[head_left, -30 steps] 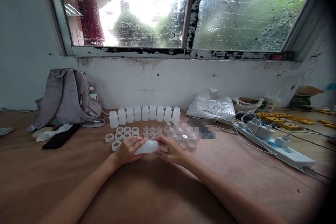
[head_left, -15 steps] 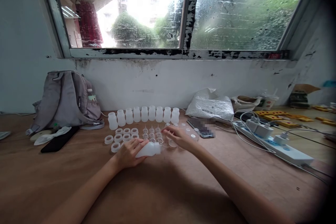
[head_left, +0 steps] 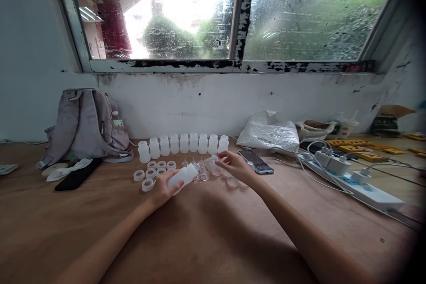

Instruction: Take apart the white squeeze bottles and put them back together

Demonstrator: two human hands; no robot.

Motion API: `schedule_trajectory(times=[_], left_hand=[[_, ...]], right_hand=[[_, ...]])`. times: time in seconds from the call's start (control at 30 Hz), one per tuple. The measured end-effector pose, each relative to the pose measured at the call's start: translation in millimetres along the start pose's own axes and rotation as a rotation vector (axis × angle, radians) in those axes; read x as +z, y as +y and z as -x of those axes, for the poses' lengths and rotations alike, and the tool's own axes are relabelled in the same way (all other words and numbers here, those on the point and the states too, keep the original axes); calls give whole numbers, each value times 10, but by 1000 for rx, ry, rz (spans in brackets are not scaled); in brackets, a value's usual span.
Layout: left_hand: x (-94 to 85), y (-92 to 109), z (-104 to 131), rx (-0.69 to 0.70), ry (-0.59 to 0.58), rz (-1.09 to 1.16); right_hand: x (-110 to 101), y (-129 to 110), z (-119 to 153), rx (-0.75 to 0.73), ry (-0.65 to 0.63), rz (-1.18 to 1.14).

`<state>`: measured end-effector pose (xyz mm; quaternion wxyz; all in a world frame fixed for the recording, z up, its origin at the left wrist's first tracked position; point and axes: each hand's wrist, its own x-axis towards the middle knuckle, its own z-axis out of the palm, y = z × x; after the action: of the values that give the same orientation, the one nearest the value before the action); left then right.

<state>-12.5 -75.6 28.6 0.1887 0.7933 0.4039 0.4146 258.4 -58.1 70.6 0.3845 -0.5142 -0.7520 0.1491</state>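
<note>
Left grip (head_left: pixel 162 192) wraps round a white bottle (head_left: pixel 182 176), holding it tilted with its neck up and to the right, at the near side of some clear teats (head_left: pixel 201 169) on the tabletop (head_left: pixel 213 244). Right grip (head_left: pixel 235 166) hovers over clear caps (head_left: pixel 232 182), fingers bent; whether it pinches one cannot be told. White rings (head_left: pixel 151 176) lie beside the left grip, and nine white bottles (head_left: pixel 174 143) stand in a row behind.
</note>
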Motion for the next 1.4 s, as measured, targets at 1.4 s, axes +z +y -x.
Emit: schedule_trajectory(times=[1.4], left_hand=[[1,238,43,-99,-97,214]], right_hand=[[318,-229,154,11,-169,-552]])
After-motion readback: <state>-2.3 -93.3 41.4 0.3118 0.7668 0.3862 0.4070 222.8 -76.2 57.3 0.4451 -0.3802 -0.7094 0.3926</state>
